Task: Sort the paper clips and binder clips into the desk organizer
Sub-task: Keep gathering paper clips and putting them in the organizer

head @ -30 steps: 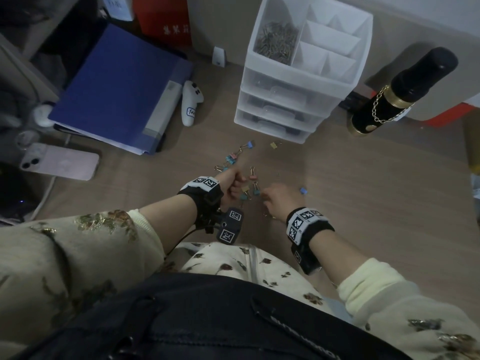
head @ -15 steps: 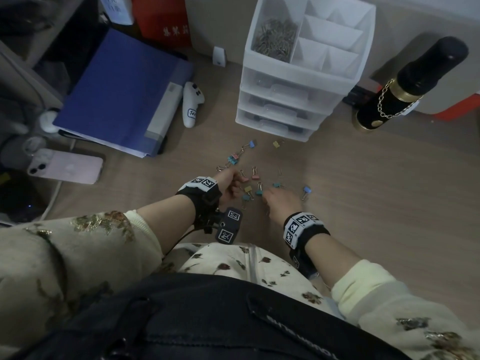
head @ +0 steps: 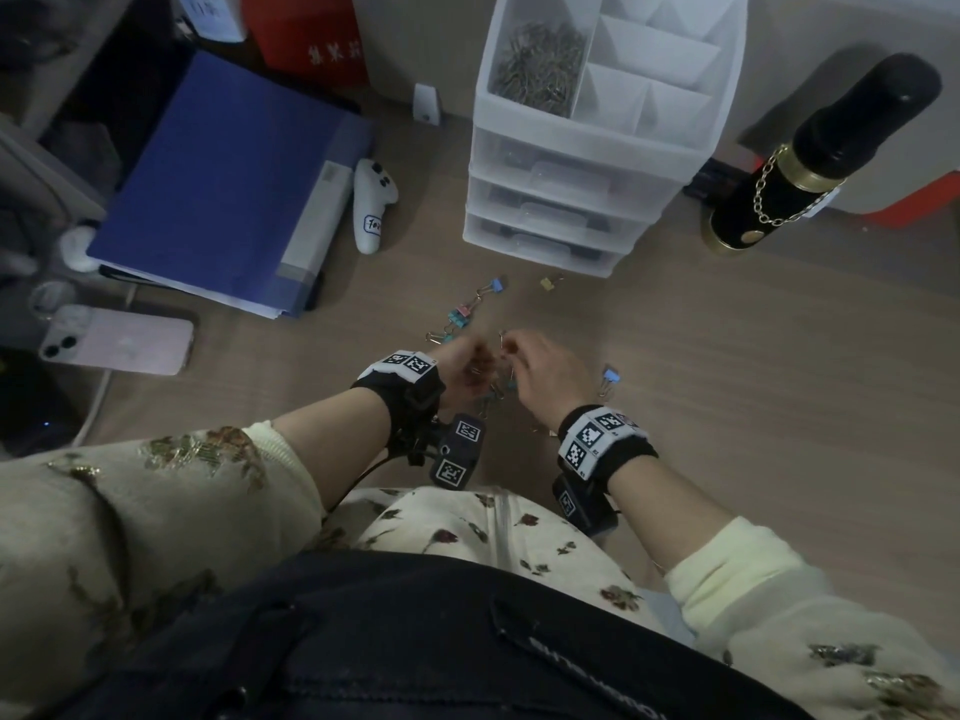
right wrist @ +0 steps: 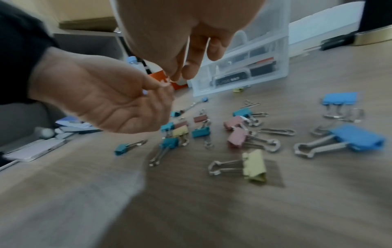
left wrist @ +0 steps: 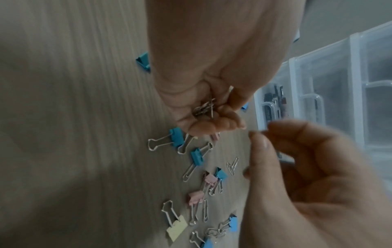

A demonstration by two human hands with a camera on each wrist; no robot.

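Coloured binder clips (head: 460,317) (right wrist: 237,141) and a few loose paper clips (right wrist: 275,131) (left wrist: 232,165) lie scattered on the wooden desk before the white desk organizer (head: 561,142). Its top left compartment holds a heap of paper clips (head: 540,59). My left hand (head: 462,368) (left wrist: 207,115) hovers over the clips with its fingers curled round a small bunch of paper clips (left wrist: 204,108). My right hand (head: 511,348) (right wrist: 176,78) is right beside it, thumb and forefinger pinching a thin paper clip at the left hand's fingertips.
A blue folder (head: 223,184), a white controller (head: 371,205) and a pink phone (head: 119,343) lie on the left. A black bottle with a gold chain (head: 810,158) stands right of the organizer. One blue binder clip (head: 612,376) lies just right of my right hand.
My right hand has lifted off the desk and moved left to meet the left hand's fingertips. The left hand stays curled in the same place.
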